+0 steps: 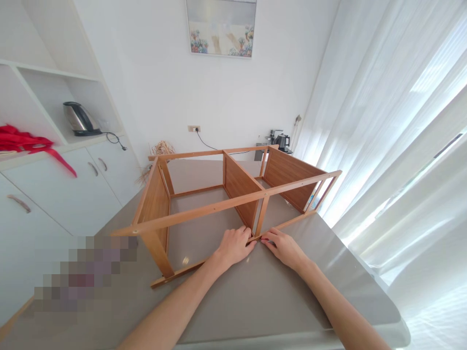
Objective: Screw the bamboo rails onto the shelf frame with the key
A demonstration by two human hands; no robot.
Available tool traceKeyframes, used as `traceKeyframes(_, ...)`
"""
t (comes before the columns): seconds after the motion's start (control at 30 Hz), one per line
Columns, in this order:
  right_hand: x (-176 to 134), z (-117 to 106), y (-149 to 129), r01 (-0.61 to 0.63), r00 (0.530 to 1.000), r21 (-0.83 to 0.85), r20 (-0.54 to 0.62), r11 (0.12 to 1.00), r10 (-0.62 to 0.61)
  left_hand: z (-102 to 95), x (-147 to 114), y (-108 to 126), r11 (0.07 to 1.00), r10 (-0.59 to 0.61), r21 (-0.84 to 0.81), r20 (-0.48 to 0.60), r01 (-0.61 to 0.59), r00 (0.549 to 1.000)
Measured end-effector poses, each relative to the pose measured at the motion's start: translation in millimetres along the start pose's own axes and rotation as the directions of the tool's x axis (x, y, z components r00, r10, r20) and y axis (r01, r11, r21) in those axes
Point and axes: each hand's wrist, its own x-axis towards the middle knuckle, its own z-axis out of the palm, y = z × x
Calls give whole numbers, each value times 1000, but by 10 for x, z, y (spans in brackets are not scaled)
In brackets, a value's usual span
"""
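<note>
A wooden shelf frame (215,208) lies on its side on the grey table (262,291), with its panels standing upright. My left hand (237,245) is closed around the lower rail where the middle panel (242,187) meets it. Just to the right, my right hand (282,245) pinches at the same joint. Something small and dark shows at its fingertips, too small to name. The two hands are close together, slightly apart, at the near side of the frame.
Beyond the table, a black kettle (282,141) stands near the wall. Another kettle (80,119) sits in the white shelving at left, by a red cloth (25,141). White curtains (386,121) hang along the right. A pixelated patch hides the table's left part.
</note>
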Motion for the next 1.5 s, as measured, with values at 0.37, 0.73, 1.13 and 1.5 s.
traceKeyframes(0.37,-62,18,18,-12,1000,61,-27,998,13,-335,-524,-25,980,174,105,-73,-166,982)
traceKeyframes(0.73,-104,43,49,-62,994,42,-88,997,65,-28,-23,137,999,-46,0,7,46,999)
traceKeyframes(1.13,-148,56,124,-123,982,17,-142,992,124,-516,-688,193,961,276,34,-208,-275,939)
traceKeyframes(1.5,-114,139,160,-338,862,44,-387,940,328,-479,-1947,-937,872,-482,-413,-626,263,613)
